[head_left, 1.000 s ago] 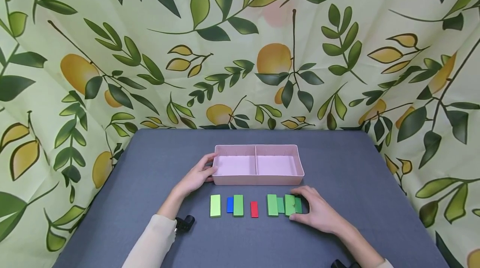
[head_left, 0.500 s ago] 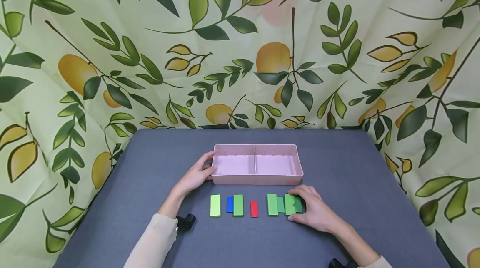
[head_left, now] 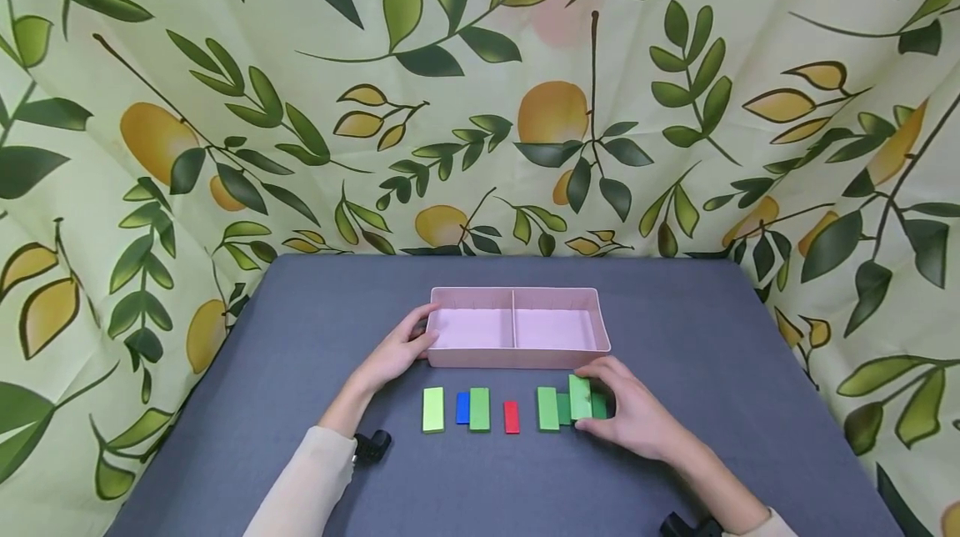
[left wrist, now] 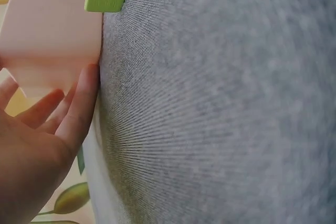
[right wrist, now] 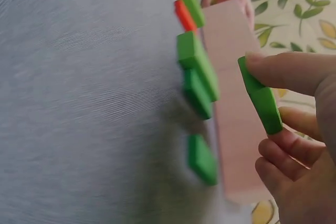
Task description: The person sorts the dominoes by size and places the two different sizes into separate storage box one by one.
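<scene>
My left hand [head_left: 396, 353] holds the left end of a pink two-compartment box [head_left: 517, 359]; its fingertips lie at the end wall in the left wrist view. My right hand [head_left: 630, 412] pinches a green block [head_left: 580, 397] between thumb and fingers, raised above the table in the right wrist view. Under it, apart from each other, two small dark green blocks [right wrist: 196, 94] lie on the cloth. A larger green block [head_left: 547, 409] stands beside the left one. Farther left are a small red block [head_left: 511, 418], another green block [head_left: 479, 410], a blue block [head_left: 462, 409] and a light green block [head_left: 432, 410].
A grey-blue cloth [head_left: 450, 487] covers the table. Behind it and at both sides hangs a leaf-and-fruit patterned curtain [head_left: 480, 178]. The box stands just behind the row of blocks, with a divider [head_left: 513, 318] across its middle.
My right hand has lifted the green block off the table and moved slightly away from me, toward the box. The left hand stays at the box's left end.
</scene>
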`<action>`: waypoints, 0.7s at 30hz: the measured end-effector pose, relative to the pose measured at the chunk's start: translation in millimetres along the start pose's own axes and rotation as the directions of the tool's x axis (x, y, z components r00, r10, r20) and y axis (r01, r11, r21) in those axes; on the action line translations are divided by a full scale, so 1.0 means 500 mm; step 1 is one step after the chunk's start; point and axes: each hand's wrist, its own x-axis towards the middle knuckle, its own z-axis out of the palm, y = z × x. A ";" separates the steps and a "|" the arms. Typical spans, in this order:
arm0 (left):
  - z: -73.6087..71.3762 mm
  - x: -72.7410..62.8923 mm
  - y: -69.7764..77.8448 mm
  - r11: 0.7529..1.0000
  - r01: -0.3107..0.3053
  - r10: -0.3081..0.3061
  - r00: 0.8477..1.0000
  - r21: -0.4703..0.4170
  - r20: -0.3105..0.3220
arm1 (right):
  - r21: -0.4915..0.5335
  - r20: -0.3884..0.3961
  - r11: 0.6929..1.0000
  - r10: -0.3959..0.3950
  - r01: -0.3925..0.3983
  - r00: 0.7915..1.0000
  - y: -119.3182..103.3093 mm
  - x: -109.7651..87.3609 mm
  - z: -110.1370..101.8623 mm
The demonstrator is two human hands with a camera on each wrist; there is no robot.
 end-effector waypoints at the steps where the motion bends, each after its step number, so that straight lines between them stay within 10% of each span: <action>1: 0.000 0.000 0.000 1.000 0.002 -0.002 1.000 0.000 -0.003 | 0.007 0.004 1.000 0.001 -0.001 1.000 -0.006 0.003 -0.005; 21: 0.000 -0.001 -0.005 1.000 -0.002 0.002 1.000 -0.008 -0.015 | 0.056 0.022 0.998 -0.034 0.033 0.999 -0.060 0.089 -0.059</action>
